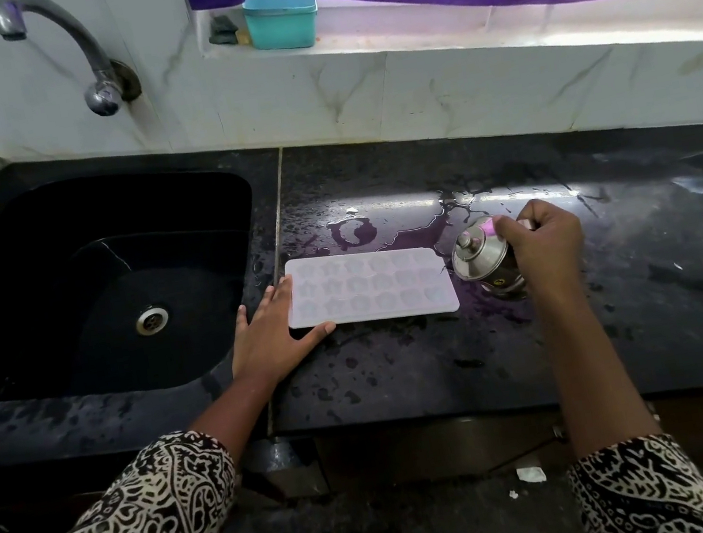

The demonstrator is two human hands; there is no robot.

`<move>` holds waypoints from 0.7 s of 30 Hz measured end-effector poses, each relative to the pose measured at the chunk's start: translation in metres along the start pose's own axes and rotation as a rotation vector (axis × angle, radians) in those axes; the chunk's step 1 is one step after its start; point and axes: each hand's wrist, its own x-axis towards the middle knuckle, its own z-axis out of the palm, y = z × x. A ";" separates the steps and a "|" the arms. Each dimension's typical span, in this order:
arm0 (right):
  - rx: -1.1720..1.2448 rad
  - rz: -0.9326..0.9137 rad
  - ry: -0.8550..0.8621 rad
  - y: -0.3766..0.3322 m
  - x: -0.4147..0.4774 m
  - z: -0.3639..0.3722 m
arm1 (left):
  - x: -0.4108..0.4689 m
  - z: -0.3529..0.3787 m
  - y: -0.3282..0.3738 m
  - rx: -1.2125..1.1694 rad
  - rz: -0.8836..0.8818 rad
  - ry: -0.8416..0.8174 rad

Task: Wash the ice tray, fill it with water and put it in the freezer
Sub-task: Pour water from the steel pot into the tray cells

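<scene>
While the ice tray lay flat on the wet counter just right of the sink, long axis running left to right, your left hand rested spread against its left end. Your right hand gripped a tilted steel pot at its right end, so any pour would likely run leftward.

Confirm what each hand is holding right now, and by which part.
Right hand grips the steel pot around its body, beside the lid. Left hand holds nothing: straight fingers rest against the left end of the ice tray.
</scene>
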 end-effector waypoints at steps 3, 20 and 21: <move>-0.003 -0.008 -0.004 -0.001 -0.001 0.001 | 0.000 0.000 0.000 -0.005 0.001 -0.003; -0.012 -0.005 0.000 -0.002 -0.002 0.000 | 0.000 0.000 0.000 0.002 0.005 -0.005; -0.009 -0.003 -0.001 -0.002 -0.002 0.000 | 0.000 0.000 0.000 -0.001 0.007 -0.002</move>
